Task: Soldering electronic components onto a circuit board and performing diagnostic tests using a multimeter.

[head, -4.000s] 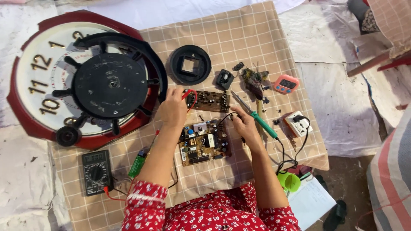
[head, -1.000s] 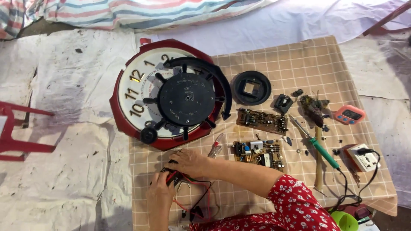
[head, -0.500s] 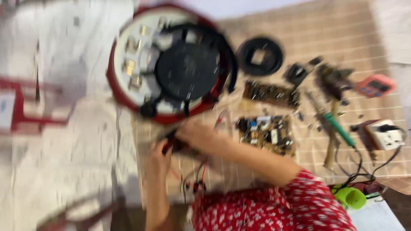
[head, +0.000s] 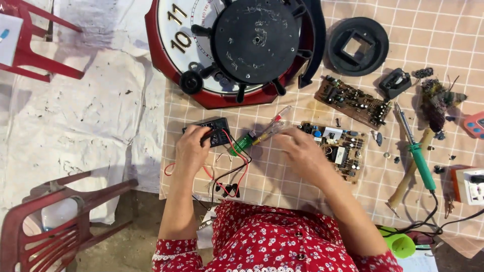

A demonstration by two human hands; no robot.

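Your left hand now grips the black multimeter, fingers curled over its left end, at the near left of the checked cloth, where a second ago both hands were bunched lower over its red and black leads. Your right hand has moved right, fingertips lightly pinching the green-handled tester screwdriver beside the circuit board. That suggests you have the meter placed and the tester in hand.

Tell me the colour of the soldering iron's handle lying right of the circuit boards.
Green: the soldering iron has a green handle, seen clearly in the head view.
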